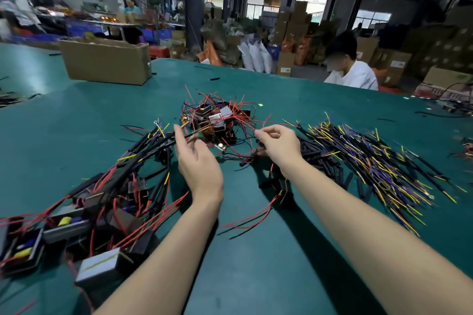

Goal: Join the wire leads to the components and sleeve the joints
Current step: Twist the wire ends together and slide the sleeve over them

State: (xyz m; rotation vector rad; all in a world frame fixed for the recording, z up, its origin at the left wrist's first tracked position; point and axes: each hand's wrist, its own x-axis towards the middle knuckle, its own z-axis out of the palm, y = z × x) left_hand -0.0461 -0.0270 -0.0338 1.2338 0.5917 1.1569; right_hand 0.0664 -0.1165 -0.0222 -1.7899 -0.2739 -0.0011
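Sitting at far left on the green table: finished assemblies, sleeved and pushed aside, probably to keep done work apart. Left hand next, fingers spread and relaxed, gripping nothing, reaching toward the components heaped dead centre with red leads trailing. Right hand beyond, fingertips pinching what looks like a thin red lead at the heap's edge, likely drawing out one unit. Wire leads with black sleeves fanned at far right, within easy reach.
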